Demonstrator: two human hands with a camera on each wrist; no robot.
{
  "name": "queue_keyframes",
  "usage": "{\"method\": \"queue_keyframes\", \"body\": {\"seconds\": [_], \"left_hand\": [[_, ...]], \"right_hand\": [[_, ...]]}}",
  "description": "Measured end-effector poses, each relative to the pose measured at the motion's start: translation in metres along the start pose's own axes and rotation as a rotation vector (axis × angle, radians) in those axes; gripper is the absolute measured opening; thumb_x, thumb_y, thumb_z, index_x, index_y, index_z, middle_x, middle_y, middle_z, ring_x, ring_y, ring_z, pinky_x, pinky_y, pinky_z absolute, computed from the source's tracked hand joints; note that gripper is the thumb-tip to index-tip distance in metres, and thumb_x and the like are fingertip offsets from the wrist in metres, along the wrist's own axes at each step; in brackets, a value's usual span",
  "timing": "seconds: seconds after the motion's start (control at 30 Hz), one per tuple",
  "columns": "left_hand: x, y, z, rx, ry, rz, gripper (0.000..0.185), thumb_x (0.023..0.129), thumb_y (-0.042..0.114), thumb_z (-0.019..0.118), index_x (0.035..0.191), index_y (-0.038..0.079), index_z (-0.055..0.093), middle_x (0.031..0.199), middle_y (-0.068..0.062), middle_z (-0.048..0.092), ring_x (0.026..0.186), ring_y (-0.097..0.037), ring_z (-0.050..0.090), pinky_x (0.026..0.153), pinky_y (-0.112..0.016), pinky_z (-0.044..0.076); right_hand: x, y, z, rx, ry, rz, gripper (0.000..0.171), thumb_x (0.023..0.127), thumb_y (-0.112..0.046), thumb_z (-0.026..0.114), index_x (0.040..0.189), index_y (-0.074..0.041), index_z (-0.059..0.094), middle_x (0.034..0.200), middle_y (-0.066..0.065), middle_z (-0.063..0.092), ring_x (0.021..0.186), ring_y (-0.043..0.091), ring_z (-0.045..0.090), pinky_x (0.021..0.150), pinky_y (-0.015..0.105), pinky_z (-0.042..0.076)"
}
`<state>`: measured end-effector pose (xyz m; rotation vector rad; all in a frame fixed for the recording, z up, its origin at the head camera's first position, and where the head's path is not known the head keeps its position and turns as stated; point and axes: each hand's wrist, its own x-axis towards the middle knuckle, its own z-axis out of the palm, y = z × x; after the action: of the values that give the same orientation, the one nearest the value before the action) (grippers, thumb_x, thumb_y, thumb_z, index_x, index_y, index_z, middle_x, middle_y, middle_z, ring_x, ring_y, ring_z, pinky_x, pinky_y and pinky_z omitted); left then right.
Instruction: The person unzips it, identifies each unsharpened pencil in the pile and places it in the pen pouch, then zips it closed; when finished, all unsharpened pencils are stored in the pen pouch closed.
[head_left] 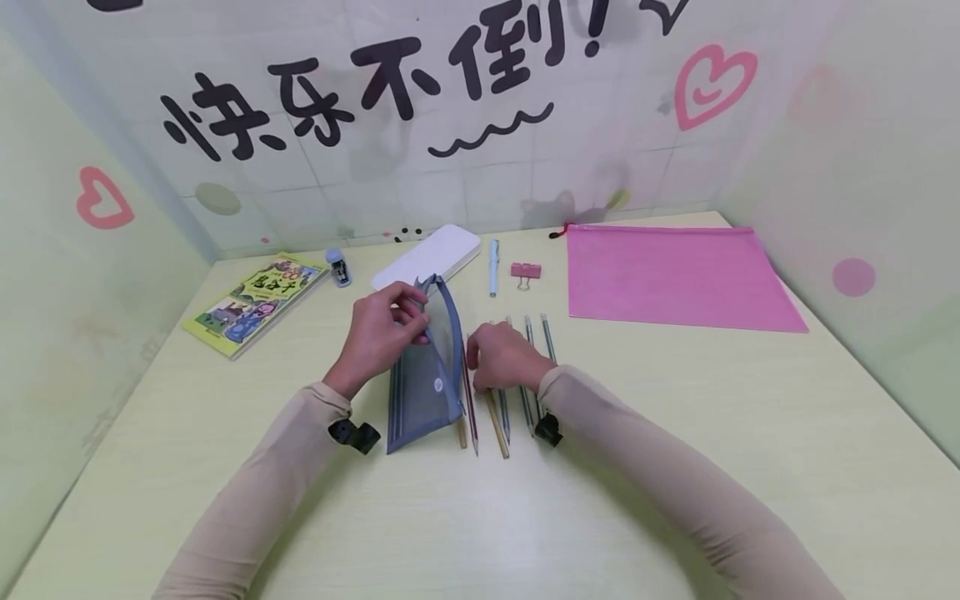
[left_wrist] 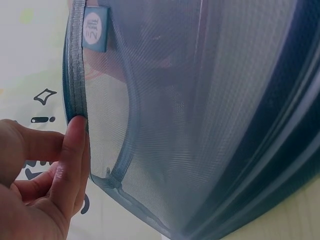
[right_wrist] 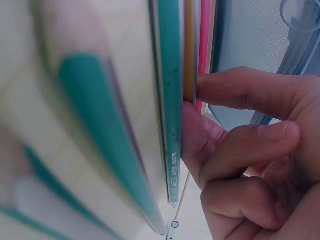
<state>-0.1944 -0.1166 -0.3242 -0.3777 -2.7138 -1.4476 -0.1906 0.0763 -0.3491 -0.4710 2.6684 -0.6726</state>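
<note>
Pencils (head_left: 498, 392) lie side by side on the table (head_left: 675, 467); the right hand (head_left: 501, 357) pinches one between curled fingers (right_wrist: 240, 90). Just left, the left hand (head_left: 378, 329) grips the upper edge of the grey mesh pouch (head_left: 423, 375), holding it up. Bare tabletop lies nearer the person; a pink folder (head_left: 675, 275) sits far right.

A study desk (head_left: 675, 433): stationery, book (head_left: 255, 302), decorated wall (head_left: 465, 167).
</note>
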Motion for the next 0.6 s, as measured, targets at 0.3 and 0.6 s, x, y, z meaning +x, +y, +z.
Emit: {"method": "queue_keyframes", "body": {"seconds": [0.3, 0.6], "left_hand": [[0.000, 0.002, 0.001, 0.012, -0.009, -0.015, 0.023, 0.091, 0.000, 0.069, 0.114, -0.001, 0.064, 0.094, -0.017, 0.065, 0.071, -0.016, 0.068, 0.065, -0.033, 0.065], [0.000, 0.001, 0.000, 0.015, -0.015, -0.010, 0.023, 0.091, 0.000, 0.069, 0.113, -0.001, 0.064, 0.094, -0.017, 0.066, 0.072, -0.018, 0.068, 0.066, -0.036, 0.066]], "right_hand": [[-0.002, 0.005, -0.003, 0.051, 0.009, -0.001, 0.018, 0.074, -0.006, 0.080, 0.090, -0.012, 0.075, 0.096, 0.007, 0.069, 0.071, 0.020, 0.056, 0.053, 0.023, 0.043], [-0.012, 0.013, -0.023, 0.210, 0.038, 0.015, 0.023, 0.074, -0.009, 0.081, 0.097, -0.012, 0.075, 0.079, 0.007, 0.066, 0.059, 0.015, 0.051, 0.052, 0.024, 0.043]]}}
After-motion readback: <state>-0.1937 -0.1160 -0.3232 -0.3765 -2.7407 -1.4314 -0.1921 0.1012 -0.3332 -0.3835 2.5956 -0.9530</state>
